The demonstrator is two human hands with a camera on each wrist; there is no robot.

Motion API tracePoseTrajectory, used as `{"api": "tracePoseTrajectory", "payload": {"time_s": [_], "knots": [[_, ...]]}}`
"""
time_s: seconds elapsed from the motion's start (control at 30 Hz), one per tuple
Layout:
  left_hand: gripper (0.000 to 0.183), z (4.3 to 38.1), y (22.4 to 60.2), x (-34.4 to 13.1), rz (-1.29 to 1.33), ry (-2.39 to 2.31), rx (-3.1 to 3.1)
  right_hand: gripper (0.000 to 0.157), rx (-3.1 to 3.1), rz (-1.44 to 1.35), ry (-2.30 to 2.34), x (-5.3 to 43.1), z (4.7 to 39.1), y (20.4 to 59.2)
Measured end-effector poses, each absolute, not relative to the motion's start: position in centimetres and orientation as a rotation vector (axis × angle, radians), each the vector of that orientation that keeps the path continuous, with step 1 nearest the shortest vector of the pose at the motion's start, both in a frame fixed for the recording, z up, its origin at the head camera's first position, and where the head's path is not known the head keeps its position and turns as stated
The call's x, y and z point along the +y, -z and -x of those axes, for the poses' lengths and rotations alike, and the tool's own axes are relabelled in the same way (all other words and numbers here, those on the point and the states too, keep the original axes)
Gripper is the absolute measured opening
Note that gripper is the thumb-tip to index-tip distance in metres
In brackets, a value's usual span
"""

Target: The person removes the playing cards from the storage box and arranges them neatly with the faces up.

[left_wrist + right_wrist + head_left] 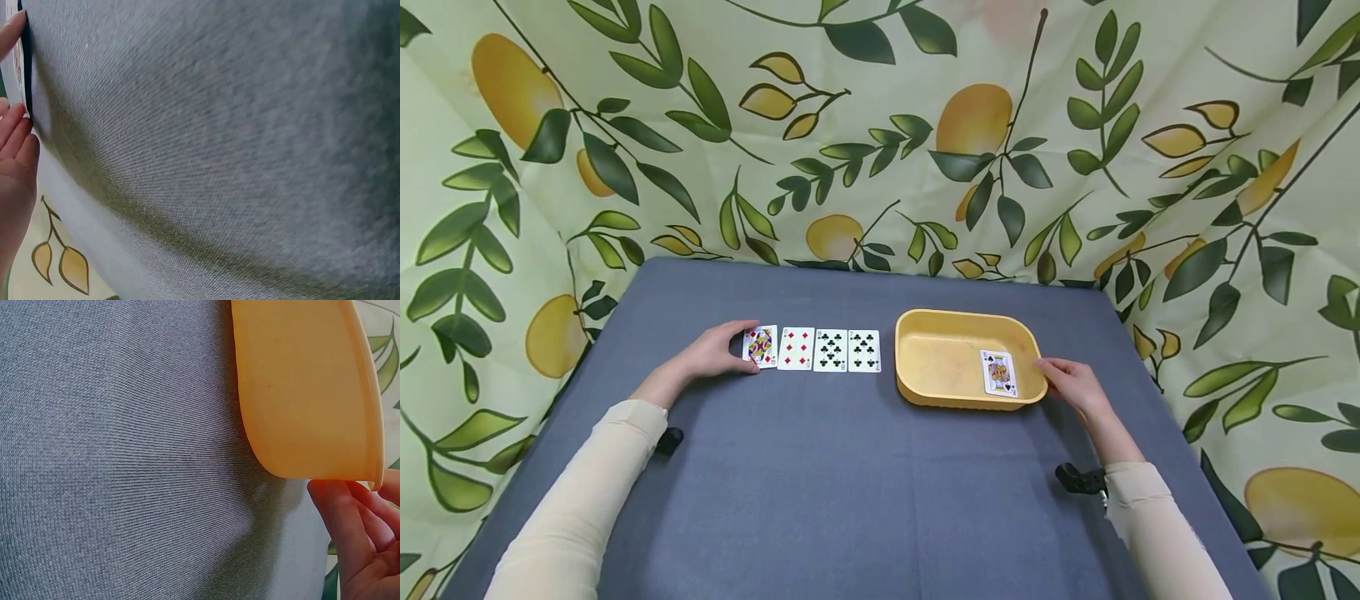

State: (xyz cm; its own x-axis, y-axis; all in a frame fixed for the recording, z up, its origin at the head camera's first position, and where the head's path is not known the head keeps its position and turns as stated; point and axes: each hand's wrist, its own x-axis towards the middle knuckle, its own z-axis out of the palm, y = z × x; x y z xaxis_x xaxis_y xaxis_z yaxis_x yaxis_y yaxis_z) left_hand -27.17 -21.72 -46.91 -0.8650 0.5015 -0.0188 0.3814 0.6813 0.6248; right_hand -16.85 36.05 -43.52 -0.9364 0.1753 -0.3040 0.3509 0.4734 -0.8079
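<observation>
Five playing cards (831, 350) by my count: four in a row at nine o'clock of one yellow tray (932, 367), one spade face card (1000, 373) inside toward four. Left hand (717, 350) pinches the row's nine-o'clock diamond face card (762, 347); right hand (1077, 388) grips the tray at three. Corner letters (985, 356) too small to read

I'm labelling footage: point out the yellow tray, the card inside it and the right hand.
Yellow tray (937, 357), head view: bare inner floor.
Card (999, 373) inside tray, head view: middle of printed face.
Right hand (1077, 388), head view: its back.
</observation>
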Motion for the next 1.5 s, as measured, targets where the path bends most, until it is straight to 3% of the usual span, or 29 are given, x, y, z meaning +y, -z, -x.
{"api": "tracePoseTrajectory", "payload": {"time_s": [1.1,1.5], "knots": [[0.089,27.0,46.5,-21.5,-0.640,-1.039,2.633,0.055,2.545,-0.466,1.490,35.9,16.7,43.4],[0.085,26.2,45.4,-18.9,-0.560,-1.602,2.380,0.057,2.552,-0.502,1.440,36.0,16.9,43.7]]}}
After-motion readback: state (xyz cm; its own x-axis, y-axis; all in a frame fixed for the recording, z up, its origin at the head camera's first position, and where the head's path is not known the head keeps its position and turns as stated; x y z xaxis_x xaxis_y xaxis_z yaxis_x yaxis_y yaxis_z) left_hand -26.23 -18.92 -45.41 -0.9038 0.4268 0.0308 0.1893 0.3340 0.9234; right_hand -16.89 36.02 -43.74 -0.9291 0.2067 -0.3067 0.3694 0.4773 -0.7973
